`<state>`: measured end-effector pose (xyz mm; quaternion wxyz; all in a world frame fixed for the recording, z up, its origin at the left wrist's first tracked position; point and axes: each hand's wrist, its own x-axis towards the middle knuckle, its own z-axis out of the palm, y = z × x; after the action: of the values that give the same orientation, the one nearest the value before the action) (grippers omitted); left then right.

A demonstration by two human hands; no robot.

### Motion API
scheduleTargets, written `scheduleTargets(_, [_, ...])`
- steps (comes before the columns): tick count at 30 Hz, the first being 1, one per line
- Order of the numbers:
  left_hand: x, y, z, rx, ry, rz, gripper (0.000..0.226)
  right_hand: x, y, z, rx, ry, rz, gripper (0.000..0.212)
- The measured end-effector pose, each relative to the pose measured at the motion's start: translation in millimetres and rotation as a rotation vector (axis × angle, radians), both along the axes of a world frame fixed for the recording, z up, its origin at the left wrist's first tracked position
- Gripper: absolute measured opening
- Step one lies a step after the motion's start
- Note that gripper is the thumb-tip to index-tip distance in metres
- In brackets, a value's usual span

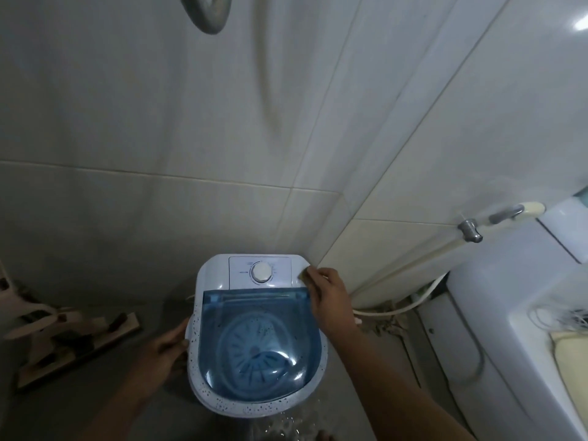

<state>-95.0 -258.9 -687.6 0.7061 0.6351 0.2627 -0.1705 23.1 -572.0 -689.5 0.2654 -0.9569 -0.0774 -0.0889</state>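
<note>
White mini washing machine steadied at nine o'clock, left hand gripping its edge against sliding. At two o'clock, right hand pinching sponge, scrubbing.

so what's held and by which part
The right hand pinches a small pad by its edge; the left hand grips the washer by its left rim.
</note>
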Motion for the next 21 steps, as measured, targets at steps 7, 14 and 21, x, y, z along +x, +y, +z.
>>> scheduleTargets(7, [-1, 0, -1, 0.012, 0.017, 0.022, 0.047, 20, 2, 26, 0.093, -0.016, -0.031, 0.031])
scheduleTargets(14, [-1, -1, 3, 0.014, 0.018, 0.015, 0.044, 32, 36, 0, 0.008, 0.015, 0.001, 0.034])
scheduleTargets(21, [-3, 0, 4, 0.038, 0.014, -0.007, 0.044, -18, -2, -7, -0.045, -0.066, 0.133, 0.04])
